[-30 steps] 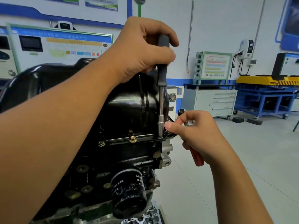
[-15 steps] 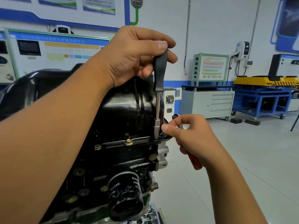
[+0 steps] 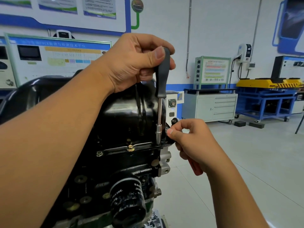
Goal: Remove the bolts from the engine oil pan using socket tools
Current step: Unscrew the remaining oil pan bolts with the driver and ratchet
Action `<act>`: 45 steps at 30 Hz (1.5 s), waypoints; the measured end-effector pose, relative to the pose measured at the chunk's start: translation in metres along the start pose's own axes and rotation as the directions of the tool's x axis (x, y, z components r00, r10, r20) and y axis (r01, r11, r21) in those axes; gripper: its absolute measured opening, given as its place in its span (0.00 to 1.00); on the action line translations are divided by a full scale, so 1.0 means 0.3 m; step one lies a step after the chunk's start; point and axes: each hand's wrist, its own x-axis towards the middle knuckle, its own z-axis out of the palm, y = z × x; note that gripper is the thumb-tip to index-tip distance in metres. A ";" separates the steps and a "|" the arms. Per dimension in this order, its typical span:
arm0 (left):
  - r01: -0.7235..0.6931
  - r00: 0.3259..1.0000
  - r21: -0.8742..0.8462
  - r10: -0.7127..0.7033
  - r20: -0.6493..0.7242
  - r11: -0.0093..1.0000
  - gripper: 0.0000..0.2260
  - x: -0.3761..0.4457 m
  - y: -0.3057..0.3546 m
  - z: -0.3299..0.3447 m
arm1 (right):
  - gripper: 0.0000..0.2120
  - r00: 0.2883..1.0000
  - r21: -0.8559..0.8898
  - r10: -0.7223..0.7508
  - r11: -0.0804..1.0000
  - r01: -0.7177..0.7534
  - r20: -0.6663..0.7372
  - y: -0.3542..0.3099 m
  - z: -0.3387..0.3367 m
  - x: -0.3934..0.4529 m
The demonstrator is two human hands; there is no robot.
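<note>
While the left hand (image 3: 131, 63) curls round the black handle of a socket driver (image 3: 160, 102), the tool stands nearly upright over the flange of the oil pan (image 3: 125, 116). Thumb and fingers wrap the top of the handle; below it a bright steel shaft runs down to a silver socket (image 3: 158, 134), whose lower end sits on the flange near its right corner. Whatever bolt lies under the socket is hidden.

The pan is glossy black, rounded and ribbed, with light reflecting off its domed side. It sits on top of the black engine block (image 3: 115, 168), joined along a thin flat flange. Two fasteners show on that flange left of the socket: a brass-coloured flanged bolt (image 3: 130, 148) and, further left, a silver bolt (image 3: 99, 153). Lower on the block a black oil filter (image 3: 127, 201) with white lettering juts toward the camera.

The right hand (image 3: 195, 145) is just right of the socket, thumb and forefinger pinched together at the pan's corner; what they pinch is too small to make out. The other fingers hold a red-handled tool (image 3: 195, 168), whose dark head (image 3: 174, 120) pokes out above the knuckles.

Behind stand a white drawer cabinet (image 3: 212, 107) and a blue and yellow workbench (image 3: 269, 96).
</note>
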 end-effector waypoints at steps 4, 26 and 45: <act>0.048 0.999 0.048 -0.047 -0.015 0.998 0.09 -0.003 0.010 0.019 | 0.12 0.996 -0.031 -0.014 0.999 0.011 -0.087 0.001 -0.005 -0.007; 0.205 0.961 -0.166 -0.231 -0.153 0.965 0.07 -0.043 0.039 0.092 | 0.15 0.993 -0.052 -0.012 0.999 0.006 -0.117 -0.002 0.014 -0.006; 0.172 0.949 -0.412 -0.262 -0.173 0.895 0.13 -0.079 0.010 0.121 | 0.14 0.992 -0.199 -0.038 0.980 0.014 -0.119 -0.053 -0.012 -0.030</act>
